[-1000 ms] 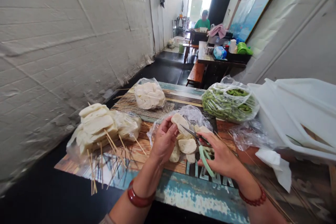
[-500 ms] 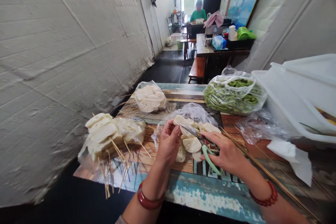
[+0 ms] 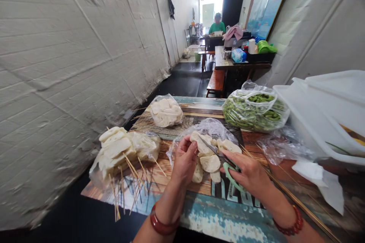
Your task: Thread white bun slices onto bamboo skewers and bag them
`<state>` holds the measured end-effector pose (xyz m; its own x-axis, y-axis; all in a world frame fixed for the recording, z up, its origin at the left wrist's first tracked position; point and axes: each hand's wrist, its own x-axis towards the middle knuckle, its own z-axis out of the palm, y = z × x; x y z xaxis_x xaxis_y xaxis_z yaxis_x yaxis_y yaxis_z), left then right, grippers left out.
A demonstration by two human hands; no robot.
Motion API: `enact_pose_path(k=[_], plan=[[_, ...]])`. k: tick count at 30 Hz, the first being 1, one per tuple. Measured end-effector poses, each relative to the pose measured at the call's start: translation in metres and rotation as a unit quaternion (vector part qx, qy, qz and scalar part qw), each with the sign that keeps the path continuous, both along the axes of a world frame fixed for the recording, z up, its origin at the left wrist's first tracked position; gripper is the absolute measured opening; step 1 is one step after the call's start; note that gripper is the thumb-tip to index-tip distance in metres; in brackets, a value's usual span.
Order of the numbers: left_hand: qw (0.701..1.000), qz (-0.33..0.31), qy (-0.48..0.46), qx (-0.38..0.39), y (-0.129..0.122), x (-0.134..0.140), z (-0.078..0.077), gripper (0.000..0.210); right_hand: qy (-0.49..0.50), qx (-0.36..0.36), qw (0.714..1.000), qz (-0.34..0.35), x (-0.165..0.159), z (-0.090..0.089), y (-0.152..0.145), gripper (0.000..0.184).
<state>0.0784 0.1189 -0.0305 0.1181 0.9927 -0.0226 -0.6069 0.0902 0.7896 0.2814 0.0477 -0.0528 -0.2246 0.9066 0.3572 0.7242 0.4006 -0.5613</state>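
Observation:
My left hand [image 3: 184,159] pinches a pale, spongy food slice [image 3: 199,142] between thumb and fingers. Fingers of my right hand [image 3: 247,170] are in the handles of green-handled scissors [image 3: 229,177], whose blades point up-left across the slice's right side. Whether the blades have cut into it I cannot make out. Several more pale slices [image 3: 210,163] lie loose under and around the scissors. Behind them spreads a crumpled clear plastic bag [image 3: 219,127]. A stack of skewered slices [image 3: 115,144] sits in a bag to the left, its sticks hanging toward the table's front edge.
Another bag of pale slices [image 3: 166,111] stands farther back. At the back right are a bag of green pods [image 3: 251,110] and white plastic tubs [image 3: 308,115]. Loose bamboo skewers [image 3: 293,193] and a white tissue [image 3: 321,180] lie at right. A person [image 3: 217,26] sits far off.
The camera view has tilted up a little, so everything appears lower. Both hands keep their holds on the slice and the scissors, with barely any movement between them.

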Motion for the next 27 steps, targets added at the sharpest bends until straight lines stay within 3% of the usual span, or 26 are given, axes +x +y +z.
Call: enact_pose_path(k=[8,16,19,27], plan=[[0.999,-0.03,-0.001,0.01,-0.002,0.002,0.003,0.027,0.04,-0.101,0.994,-0.017,-0.004,0.013,0.002,0.066],[0.996,-0.068,0.056,0.003,-0.007,0.005,0.001,0.03,0.054,-0.133,0.989,-0.036,-0.004,0.017,0.004,0.066],[0.995,-0.081,0.065,0.003,-0.007,0.005,0.0,0.03,0.039,-0.121,0.991,-0.027,-0.003,0.015,0.006,0.066],[0.994,-0.084,0.071,-0.006,-0.005,0.004,-0.003,0.027,0.009,-0.028,0.999,-0.014,-0.004,0.002,0.005,0.041]])
